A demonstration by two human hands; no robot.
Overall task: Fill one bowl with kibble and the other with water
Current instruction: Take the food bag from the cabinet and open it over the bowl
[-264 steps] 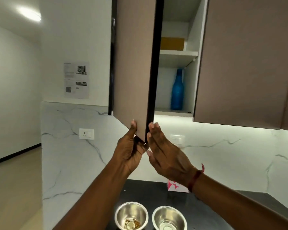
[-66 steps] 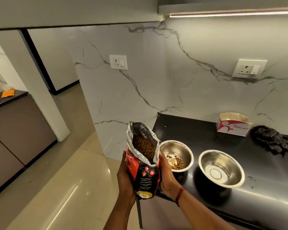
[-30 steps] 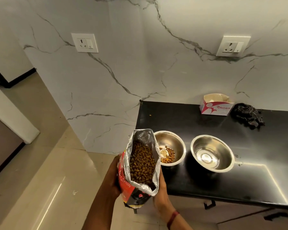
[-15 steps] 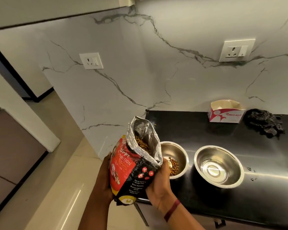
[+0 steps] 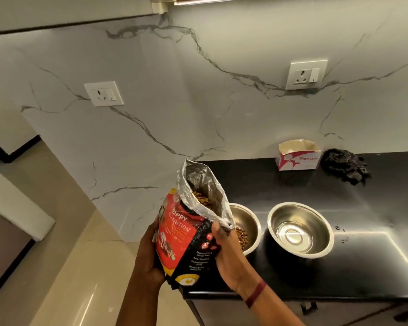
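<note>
At the desk [image 5: 339,274] edge, you tip the kibble bag [image 5: 186,234] toward the left bowl [image 5: 251,221].
Your left hand [image 5: 149,260] and right hand [image 5: 229,250] curl their fingers round the kibble bag; its mouth, upright a second ago, now overhangs the rim, so pouring looks imminent.

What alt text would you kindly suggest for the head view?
Left hand and right hand grip an open red-and-black foil kibble bag tilted toward a steel bowl holding some kibble; a second steel bowl stands beside it on a black counter.
</note>
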